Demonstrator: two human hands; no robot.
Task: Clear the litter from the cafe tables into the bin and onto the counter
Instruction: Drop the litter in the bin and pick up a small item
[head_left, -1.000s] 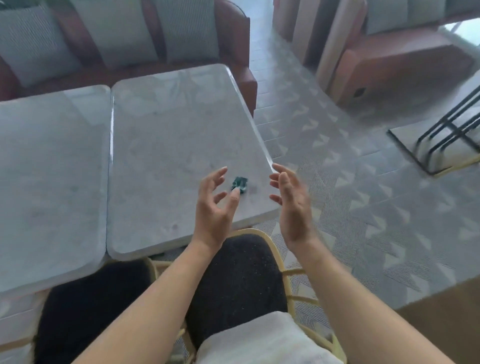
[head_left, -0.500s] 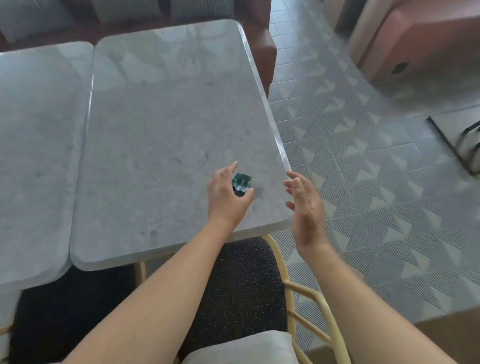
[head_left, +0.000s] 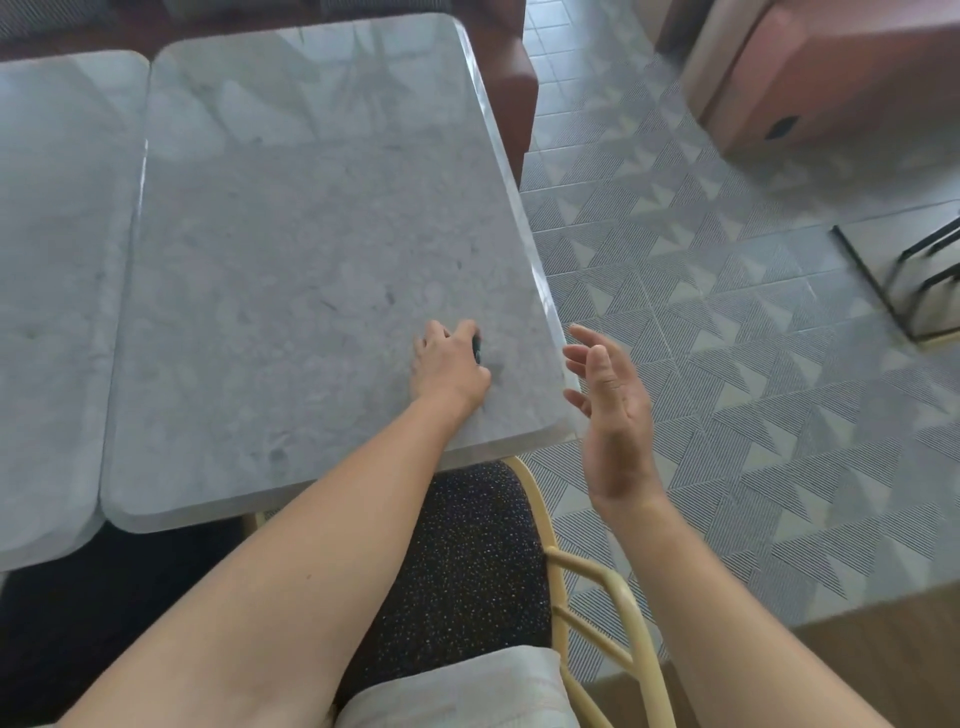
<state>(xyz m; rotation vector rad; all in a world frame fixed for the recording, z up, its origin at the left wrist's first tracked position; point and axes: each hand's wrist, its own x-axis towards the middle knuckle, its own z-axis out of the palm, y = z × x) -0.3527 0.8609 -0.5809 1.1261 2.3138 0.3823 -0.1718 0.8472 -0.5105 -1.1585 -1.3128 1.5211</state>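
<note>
Standing at six o'clock, a speckled black chair (head_left: 457, 561) with a tan frame tucks under the grey marble desk (head_left: 311, 249); a second desk (head_left: 57, 260) abuts at nine o'clock, patterned floor tiles (head_left: 727, 322) at three. Left hand (head_left: 449, 364) lies on the desk near its right edge, fingers curled over a small dark green scrap (head_left: 476, 349), mostly hidden. Right hand (head_left: 613, 410) hovers off the edge, fingers spread.
</note>
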